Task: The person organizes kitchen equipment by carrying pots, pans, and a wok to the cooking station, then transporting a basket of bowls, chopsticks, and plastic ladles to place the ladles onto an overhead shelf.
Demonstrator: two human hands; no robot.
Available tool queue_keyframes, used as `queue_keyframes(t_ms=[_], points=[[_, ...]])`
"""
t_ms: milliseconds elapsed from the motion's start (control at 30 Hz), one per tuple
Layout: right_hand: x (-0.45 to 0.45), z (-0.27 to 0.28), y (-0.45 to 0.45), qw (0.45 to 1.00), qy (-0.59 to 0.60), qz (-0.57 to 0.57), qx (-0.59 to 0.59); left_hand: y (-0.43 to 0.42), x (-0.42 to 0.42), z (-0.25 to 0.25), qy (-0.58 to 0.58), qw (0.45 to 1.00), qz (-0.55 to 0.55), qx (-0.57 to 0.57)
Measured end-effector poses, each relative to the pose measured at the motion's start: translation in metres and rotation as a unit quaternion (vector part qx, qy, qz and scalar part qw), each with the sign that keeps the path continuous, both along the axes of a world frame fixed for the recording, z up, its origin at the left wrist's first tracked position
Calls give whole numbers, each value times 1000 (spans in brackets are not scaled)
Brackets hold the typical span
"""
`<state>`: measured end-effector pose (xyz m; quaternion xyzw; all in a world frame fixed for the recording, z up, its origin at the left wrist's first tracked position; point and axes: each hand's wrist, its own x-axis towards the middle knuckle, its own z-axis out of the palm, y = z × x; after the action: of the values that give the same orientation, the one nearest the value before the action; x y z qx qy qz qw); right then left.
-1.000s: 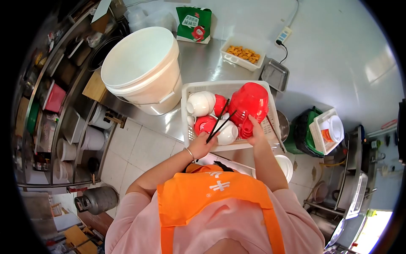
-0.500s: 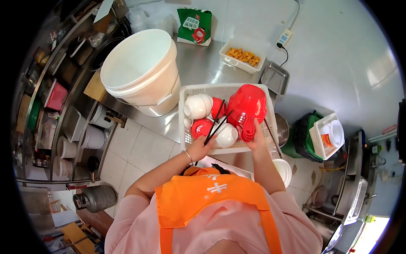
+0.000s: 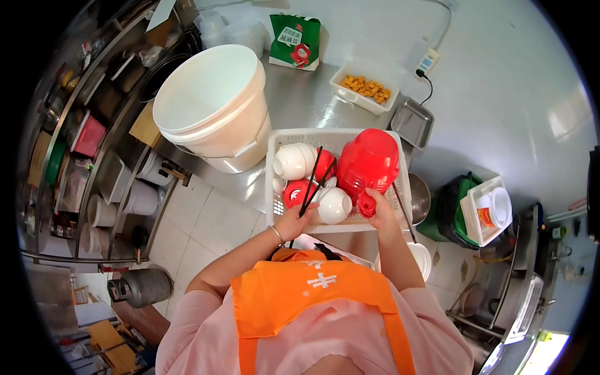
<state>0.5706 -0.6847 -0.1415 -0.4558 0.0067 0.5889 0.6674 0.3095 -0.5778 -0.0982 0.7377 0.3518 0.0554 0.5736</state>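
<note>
Black chopsticks (image 3: 310,187) stick up from my left hand (image 3: 292,223), which is closed round them at the near side of a white plastic basket (image 3: 312,133). My right hand (image 3: 382,211) grips a nested bunch of red soup spoons (image 3: 366,204) over the basket's near right part. Just beyond it lies a stack of red bowls (image 3: 370,156), upside down or tilted. White bowls (image 3: 294,161) fill the left of the basket, beside a red cup or bowl (image 3: 297,192) and another white bowl (image 3: 334,205). The lower chopstick ends are partly hidden.
A large white bucket (image 3: 209,94) stands left of the basket on the steel counter (image 3: 300,94). Behind are a green bag (image 3: 294,40), a tub of orange-brown food (image 3: 350,97) and a metal tray (image 3: 412,124). A dark-lined bin (image 3: 447,215) stands at right, shelves (image 3: 119,144) at left.
My right hand has shifted slightly, and the red spoons in it are turned more end-on. The chopsticks in my left hand stand closer together and more upright. The whole view has moved a little.
</note>
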Motion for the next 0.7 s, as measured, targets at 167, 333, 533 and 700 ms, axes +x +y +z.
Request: queue_keyframes(t_ms=[167,333,533,700], points=[[8,0,-9,999,-1,-5,45,1,0,5,-32,993,60,-99],[3,8,-9,993,-65,-53,87,6,6,9,-41,989,64,-125],[2,52,-22,992,-40,-5,122,9,4,29,-83,974,111,-179],[4,99,-26,980,-44,17,192,28,10,60,-109,973,115,-166]])
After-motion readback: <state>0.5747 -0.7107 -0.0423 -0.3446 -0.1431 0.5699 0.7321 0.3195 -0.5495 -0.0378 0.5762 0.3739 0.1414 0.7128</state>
